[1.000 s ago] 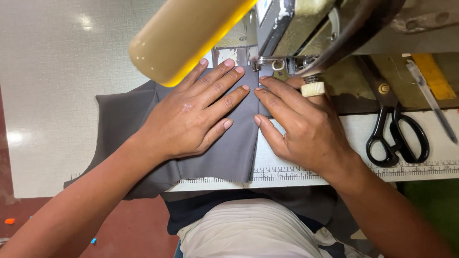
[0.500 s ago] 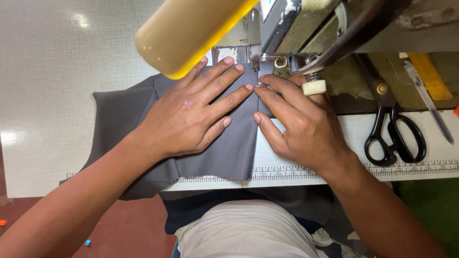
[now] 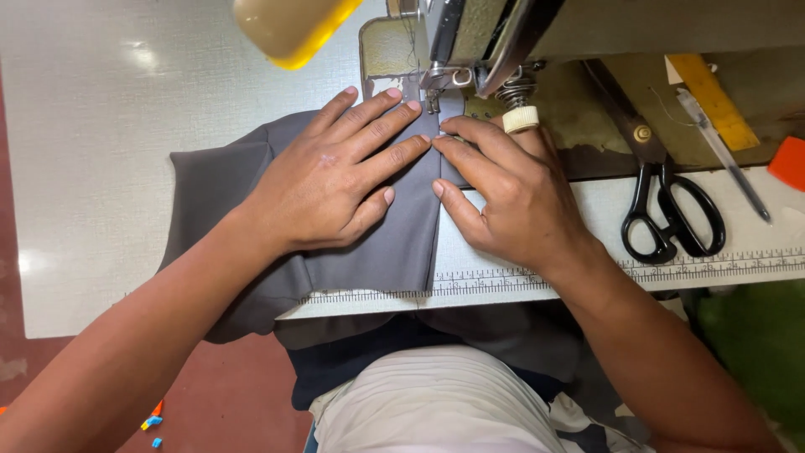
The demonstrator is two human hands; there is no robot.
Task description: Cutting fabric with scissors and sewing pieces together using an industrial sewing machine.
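My left hand (image 3: 323,189) lies flat, palm down, fingers spread on the grey fabric (image 3: 377,252), pinning it to the sewing table (image 3: 109,168). My right hand (image 3: 511,201) lies flat just beside it, fingers extended, the fingertips pressing the fabric's right edge near the presser foot (image 3: 432,101) of the sewing machine (image 3: 520,33). Neither hand grips anything; both are open and bear down on the cloth, index fingertips almost touching.

Position of work: the fabric spreads left across the table and hangs over the front edge, past the printed ruler strip (image 3: 587,277), toward my lap. Its leading edge sits at the foot; whether it lies under the needle I cannot tell.

Progress, as judged: alignment appears complete; no stitched seam is visible on the edge, so most of its length seems left to sew.

Black-handled scissors (image 3: 667,210) lie well apart on the right, untouched
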